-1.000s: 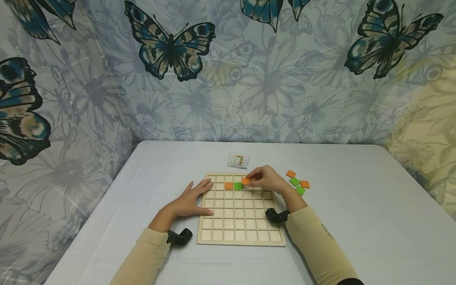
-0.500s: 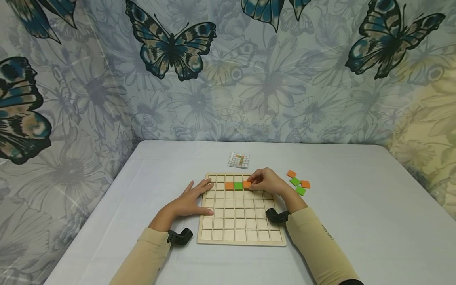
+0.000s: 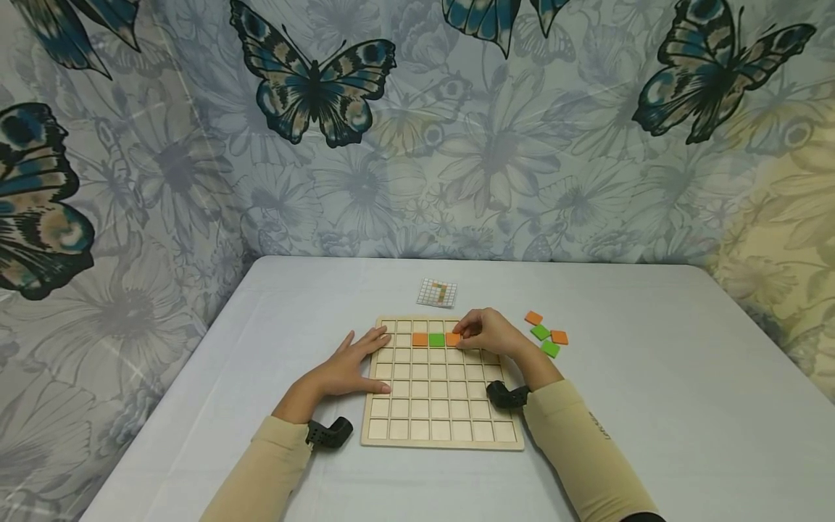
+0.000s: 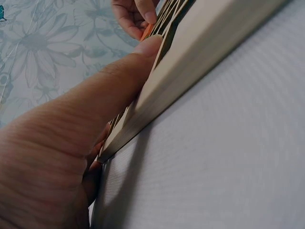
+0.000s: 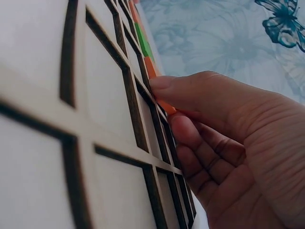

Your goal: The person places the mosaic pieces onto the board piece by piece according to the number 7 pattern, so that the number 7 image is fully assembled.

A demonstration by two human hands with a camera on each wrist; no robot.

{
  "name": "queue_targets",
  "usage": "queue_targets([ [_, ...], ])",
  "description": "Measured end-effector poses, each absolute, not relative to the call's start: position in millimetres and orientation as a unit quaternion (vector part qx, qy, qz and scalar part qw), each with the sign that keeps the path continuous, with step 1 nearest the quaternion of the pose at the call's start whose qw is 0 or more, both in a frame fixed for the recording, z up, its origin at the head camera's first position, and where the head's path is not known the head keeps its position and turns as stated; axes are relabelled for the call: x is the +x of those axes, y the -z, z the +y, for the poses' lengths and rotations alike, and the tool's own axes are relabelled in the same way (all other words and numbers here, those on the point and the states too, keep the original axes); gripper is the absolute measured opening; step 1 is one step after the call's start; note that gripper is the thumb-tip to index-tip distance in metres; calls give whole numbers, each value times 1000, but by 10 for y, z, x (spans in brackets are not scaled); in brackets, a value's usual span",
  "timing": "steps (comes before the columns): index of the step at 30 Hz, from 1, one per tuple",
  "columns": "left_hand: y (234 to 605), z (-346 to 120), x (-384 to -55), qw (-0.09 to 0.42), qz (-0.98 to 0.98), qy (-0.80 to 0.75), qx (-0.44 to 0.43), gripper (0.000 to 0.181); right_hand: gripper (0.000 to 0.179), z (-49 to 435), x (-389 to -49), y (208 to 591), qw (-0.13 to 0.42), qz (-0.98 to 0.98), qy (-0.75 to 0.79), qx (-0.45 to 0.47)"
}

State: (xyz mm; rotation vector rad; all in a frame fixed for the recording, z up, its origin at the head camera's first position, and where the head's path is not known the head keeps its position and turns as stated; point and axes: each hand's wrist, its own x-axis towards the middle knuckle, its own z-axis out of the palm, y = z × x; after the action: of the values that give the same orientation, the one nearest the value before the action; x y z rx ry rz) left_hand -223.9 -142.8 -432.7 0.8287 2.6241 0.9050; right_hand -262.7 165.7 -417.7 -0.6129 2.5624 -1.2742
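Observation:
A wooden grid board lies on the white table. In its second row from the back, an orange tile and a green tile sit side by side. Just right of the green one, my right hand pinches another orange tile between thumb and fingers. The right wrist view shows this orange tile at the cell, partly covered by the thumb. My left hand rests on the board's left edge, fingers spread. In the left wrist view its thumb lies on the wooden frame.
Several loose orange and green tiles lie on the table right of the board. Behind the board is a small printed grid card with a coloured pattern. A butterfly-patterned cloth hangs behind the table.
My right hand has shifted slightly right and down, bringing the orange tile from above the board into line beside the green tile. The left hand stays in place.

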Motion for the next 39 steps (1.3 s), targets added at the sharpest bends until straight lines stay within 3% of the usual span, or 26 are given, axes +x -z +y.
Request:
queue_targets([
  [12,4329,-1429,-2241,122,900,-306,285,94,22,1670,-2631,4193,97,868,432,-223],
  [19,4333,-1428,-2242,121,899,-306,287,94,24,1601,-2491,4009,97,873,422,-223],
  [27,4351,-1433,-2251,118,901,-306,286,94,25,1666,-2630,4188,93,868,429,-232],
  [39,4344,-1445,-2249,123,901,-307,282,96,29,1755,-2653,4113,120,857,468,-181],
])
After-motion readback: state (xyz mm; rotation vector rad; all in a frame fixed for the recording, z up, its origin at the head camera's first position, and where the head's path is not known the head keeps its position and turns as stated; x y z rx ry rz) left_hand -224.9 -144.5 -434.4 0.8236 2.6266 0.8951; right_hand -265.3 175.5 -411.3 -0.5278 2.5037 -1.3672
